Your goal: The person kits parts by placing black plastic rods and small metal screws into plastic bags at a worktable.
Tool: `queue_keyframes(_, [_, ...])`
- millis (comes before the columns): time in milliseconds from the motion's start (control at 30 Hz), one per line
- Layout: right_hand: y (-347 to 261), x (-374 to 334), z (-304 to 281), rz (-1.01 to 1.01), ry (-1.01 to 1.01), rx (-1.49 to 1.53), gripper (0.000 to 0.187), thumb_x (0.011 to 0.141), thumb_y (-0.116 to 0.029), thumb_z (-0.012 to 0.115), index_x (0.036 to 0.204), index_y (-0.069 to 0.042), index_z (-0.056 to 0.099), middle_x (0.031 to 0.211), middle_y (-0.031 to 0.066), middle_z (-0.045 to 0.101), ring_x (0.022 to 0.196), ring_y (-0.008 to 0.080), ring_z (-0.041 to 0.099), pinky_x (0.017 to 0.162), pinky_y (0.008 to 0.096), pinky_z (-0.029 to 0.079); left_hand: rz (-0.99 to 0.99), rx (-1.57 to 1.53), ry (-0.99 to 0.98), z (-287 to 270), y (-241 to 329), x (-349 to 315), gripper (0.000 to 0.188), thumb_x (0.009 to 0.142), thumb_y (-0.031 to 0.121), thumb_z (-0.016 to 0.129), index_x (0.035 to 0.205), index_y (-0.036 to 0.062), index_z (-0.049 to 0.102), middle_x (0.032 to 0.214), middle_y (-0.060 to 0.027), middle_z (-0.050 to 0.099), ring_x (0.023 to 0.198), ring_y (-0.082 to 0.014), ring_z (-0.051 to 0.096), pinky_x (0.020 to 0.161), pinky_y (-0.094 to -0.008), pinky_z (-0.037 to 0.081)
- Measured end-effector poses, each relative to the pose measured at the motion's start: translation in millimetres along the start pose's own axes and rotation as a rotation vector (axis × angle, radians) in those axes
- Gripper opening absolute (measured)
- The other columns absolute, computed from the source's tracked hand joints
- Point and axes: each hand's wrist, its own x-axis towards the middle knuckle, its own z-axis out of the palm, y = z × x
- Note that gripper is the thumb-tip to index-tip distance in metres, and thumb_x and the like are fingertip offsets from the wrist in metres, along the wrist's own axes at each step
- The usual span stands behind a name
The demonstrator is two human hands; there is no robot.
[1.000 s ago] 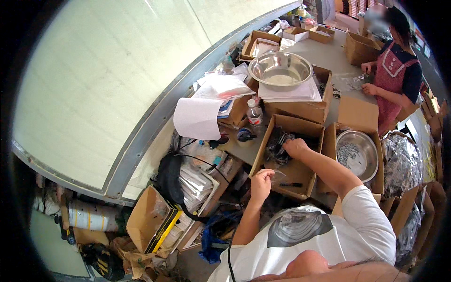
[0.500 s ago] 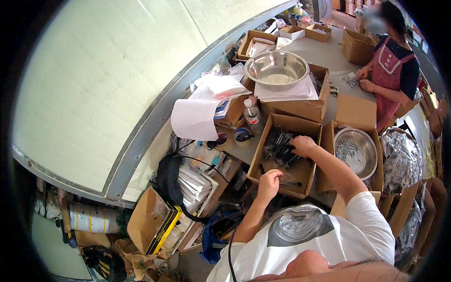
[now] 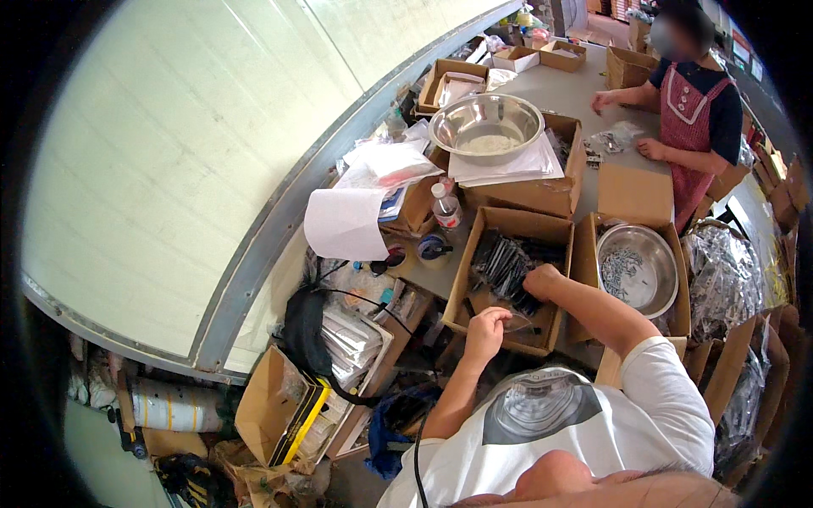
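Note:
An open cardboard box (image 3: 457, 306) in front of me holds a pile of thin dark pieces (image 3: 506, 269), some in clear wrapping. My right hand (image 3: 544, 281) is inside it at the pile's right side, fingers curled down; what they grip is hidden. Over the box's near left corner, my left hand (image 3: 486, 332) is closed in a pinch on a clear plastic bag (image 3: 522, 323), thin and hard to see. Right of this box, a steel bowl (image 3: 656, 288) with small metal parts (image 3: 620, 269) sits in another cardboard box (image 3: 584, 245).
A large steel bowl (image 3: 440, 127) rests on papers atop a box behind. A plastic bottle (image 3: 446, 208) and tape rolls (image 3: 434, 247) stand left. Across the table (image 3: 593, 93), a person in a red apron (image 3: 688, 114) works beside clear bags (image 3: 616, 137). Bagged goods (image 3: 720, 271) lie right.
My right hand has moved toward me within the box, uncovering more of the dark pieces. My left hand stays pinched. The other person's one hand has reached away from the bags.

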Motion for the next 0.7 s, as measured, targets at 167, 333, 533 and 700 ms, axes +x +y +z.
queue_keyframes(167, [2.2,-8.3,-5.7,0.009,0.018,0.031,0.036,0.079,-0.012,0.061,0.115,-0.017,0.06,0.106,0.0085,0.065,0.098,0.0253,0.063,0.076,0.0389,0.052,-0.008,-0.026,0.019,-2.0,1.9,-2.3,0.019,0.078,-0.007,0.047,0.086,-0.0049,0.065,0.088,-0.0164,0.066,0.078,-0.0271,0.065,0.072,-0.0331,0.052])
queue_keyframes(333, [6.5,-5.4,-8.2,-0.037,0.052,0.051,0.039,0.08,-0.012,0.059,0.119,-0.019,0.055,0.103,0.0084,0.066,0.097,0.0271,0.063,0.074,0.039,0.052,-0.093,-0.076,0.038,-14.9,-8.3,-4.4,0.02,0.081,-0.008,0.048,0.088,-0.0048,0.066,0.093,-0.0123,0.067,0.08,-0.0188,0.065,0.069,-0.0278,0.053])
queue_keyframes(533, [9.2,6.7,9.3,-0.013,0.274,0.15,0.041,0.079,-0.01,0.059,0.118,-0.019,0.056,0.102,0.0096,0.065,0.097,0.027,0.063,0.075,0.0398,0.052,-0.139,-0.096,0.122,-23.2,-7.5,-1.4,0.018,0.08,-0.008,0.048,0.087,-0.0046,0.065,0.088,-0.0127,0.066,0.076,-0.0207,0.065,0.07,-0.0287,0.052])
queue_keyframes(700, [3.3,5.0,-4.6,-0.033,0.062,0.045,0.039,0.078,-0.011,0.061,0.116,-0.015,0.058,0.113,0.0099,0.061,0.1,0.0278,0.062,0.077,0.0398,0.052,-0.145,-0.095,0.091,-22.7,-7.4,-5.0,0.019,0.082,-0.007,0.047,0.087,-0.0047,0.065,0.089,-0.0114,0.066,0.075,-0.018,0.065,0.068,-0.0275,0.053])
